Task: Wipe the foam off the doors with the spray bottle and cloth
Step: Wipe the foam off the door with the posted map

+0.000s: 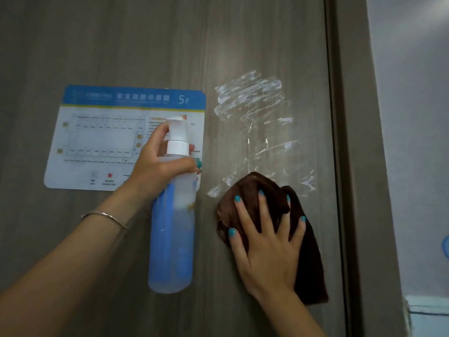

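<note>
White foam smears streak the brown wooden door, running from upper middle down to the cloth. My right hand presses a dark brown cloth flat against the door with spread, straight fingers, just below the foam. My left hand grips the neck of a clear spray bottle with blue label and white pump head, held upright in front of the door, left of the cloth.
A blue-and-white evacuation plan sign marked 5F is stuck on the door behind the bottle. The door's edge and frame run vertically at the right, with a pale wall beyond.
</note>
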Motion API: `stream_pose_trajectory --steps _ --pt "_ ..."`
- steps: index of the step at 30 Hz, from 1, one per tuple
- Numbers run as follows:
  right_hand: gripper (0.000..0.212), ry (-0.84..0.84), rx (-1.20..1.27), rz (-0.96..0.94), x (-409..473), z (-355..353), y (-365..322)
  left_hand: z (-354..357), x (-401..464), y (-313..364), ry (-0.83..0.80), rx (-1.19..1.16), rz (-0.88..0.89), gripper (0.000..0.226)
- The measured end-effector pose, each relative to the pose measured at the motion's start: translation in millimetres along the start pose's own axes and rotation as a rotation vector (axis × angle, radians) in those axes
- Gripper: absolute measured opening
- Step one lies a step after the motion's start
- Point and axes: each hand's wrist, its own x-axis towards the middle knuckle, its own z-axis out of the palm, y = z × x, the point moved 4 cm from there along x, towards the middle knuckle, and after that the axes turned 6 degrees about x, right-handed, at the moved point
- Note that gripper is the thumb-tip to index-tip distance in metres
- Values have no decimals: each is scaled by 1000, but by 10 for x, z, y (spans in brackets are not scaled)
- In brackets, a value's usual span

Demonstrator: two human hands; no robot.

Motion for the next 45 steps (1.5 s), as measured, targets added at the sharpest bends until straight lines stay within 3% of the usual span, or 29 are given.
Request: stream_pose_trajectory --steps 14,19,26,33,38,45 --pt "53 78 -63 -49 2123 -446 -467 -125 535 -129 -176 -183 110 79" --pt "54 84 -57 -28 2002 -405 -509 -118 534 -168 -101 -143 159 77" --pt "55 74 -54 42 999 -104 -558 -140 542 -208 -68 -95 180 75" --pt "55 127 -50 97 234 202 -630 -149 551 -215 -128 -91 147 72" --pt "54 108 -30 172 457 113 -663 -149 552 -195 -137 -111 137 73" --pt "53 63 -32 189 1557 -216 -662 -127 538 -165 -131 -98 166 78"
